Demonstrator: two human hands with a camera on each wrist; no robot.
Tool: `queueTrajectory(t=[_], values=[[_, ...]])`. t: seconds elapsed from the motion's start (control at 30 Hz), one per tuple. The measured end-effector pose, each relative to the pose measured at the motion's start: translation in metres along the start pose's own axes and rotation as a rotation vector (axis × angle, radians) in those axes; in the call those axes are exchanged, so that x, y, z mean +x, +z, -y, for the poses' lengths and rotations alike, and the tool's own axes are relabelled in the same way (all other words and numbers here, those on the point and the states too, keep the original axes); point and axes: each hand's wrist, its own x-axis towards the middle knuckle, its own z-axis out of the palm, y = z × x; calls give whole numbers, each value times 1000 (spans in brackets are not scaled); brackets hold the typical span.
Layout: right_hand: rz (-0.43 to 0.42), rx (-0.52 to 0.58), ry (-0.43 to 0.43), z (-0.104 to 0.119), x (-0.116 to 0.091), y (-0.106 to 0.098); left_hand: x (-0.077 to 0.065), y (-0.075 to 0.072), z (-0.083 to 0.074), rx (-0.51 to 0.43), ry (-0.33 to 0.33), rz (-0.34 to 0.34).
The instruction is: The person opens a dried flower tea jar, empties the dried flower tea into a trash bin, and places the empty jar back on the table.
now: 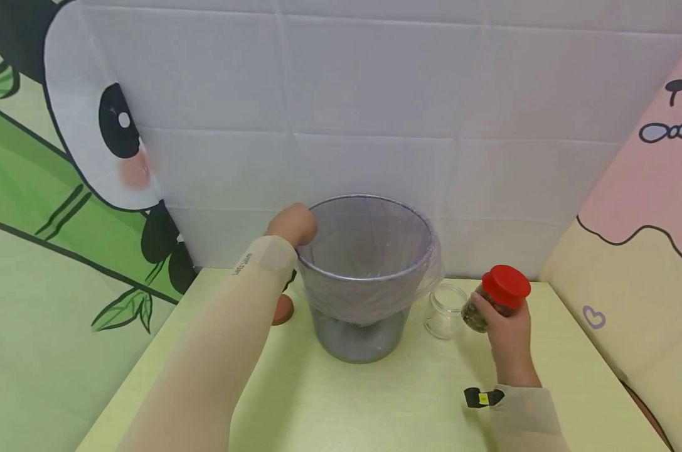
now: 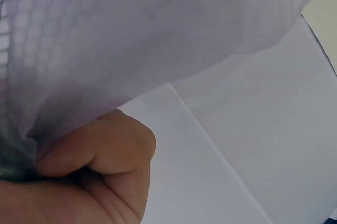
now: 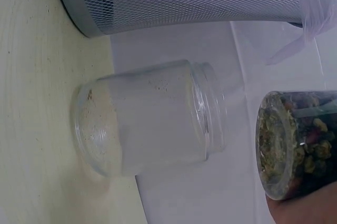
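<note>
A grey mesh wastebasket (image 1: 354, 342) stands on the table, lined with a thin translucent plastic bag (image 1: 363, 304) folded over its rim. My left hand (image 1: 295, 224) grips the basket's left rim; up close in the left wrist view, the bagged mesh lies between its thumb and fingers. My right hand (image 1: 510, 333) holds a clear jar of dried tea-like bits (image 3: 308, 148), tilted, its red lid (image 1: 507, 285) on. Just left of that jar stands a clear glass jar (image 3: 152, 119) without a lid, a few brown specks inside. The held jar is above the table.
A reddish-brown rounded thing (image 1: 283, 309), partly hidden by my left forearm, lies left of the basket. A pale yellow table (image 1: 363, 408) holds everything. Behind it rises a white creased backdrop (image 1: 374, 81), with printed cartoon panels on both sides.
</note>
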Motion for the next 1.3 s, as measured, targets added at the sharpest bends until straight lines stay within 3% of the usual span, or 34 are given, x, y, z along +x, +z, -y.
queueTrajectory(t=[0.27,0.73,1.03,1.3], values=[[99,-19,-11,9,-13,14,-3,-2,-2,4,1,10],[242,-36,-140,19,-36,31,-5,-2,-1,5,11,-3],[363,-88,-300,22,-52,44,3,2,0,-4,-7,22],[446,-31,-352,26,-66,55,4,2,1,11,-5,26]])
